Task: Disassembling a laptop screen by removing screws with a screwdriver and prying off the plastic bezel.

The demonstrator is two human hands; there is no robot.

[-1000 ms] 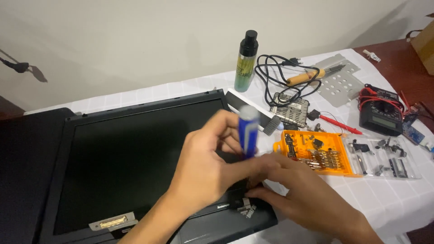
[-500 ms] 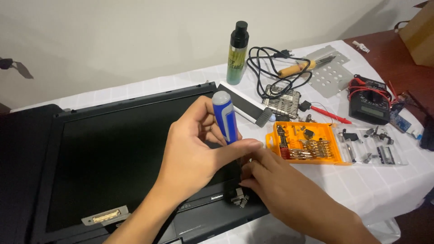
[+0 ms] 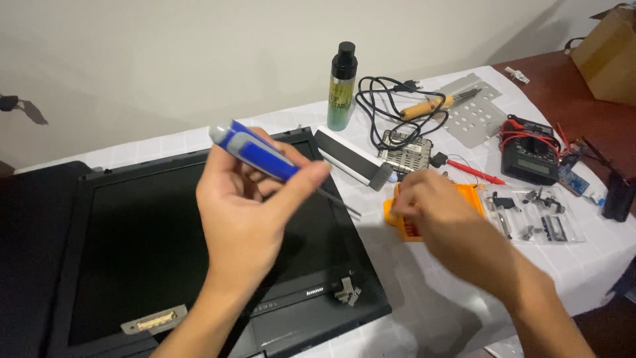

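Note:
My left hand (image 3: 248,212) holds a blue-and-grey screwdriver (image 3: 255,152) tilted above a black laptop screen panel (image 3: 146,245) that lies flat on the white table. The thin shaft points down to the right, clear of the panel. My right hand (image 3: 430,205) hovers over an orange bit case (image 3: 474,199) right of the panel, fingers curled; I cannot tell whether it pinches anything. A metal hinge bracket (image 3: 346,290) sits at the panel's lower right corner.
A green spray bottle (image 3: 342,89), a soldering iron with black cable (image 3: 424,106), a perforated metal plate (image 3: 474,113), a small circuit board (image 3: 404,147), a black multimeter (image 3: 530,159), a clear tray of small parts (image 3: 536,215) and a cardboard box (image 3: 606,56) surround the work area.
My left hand lifted the screwdriver off the panel's lower right corner and tilted it. My right hand left that corner and moved right to the orange bit case.

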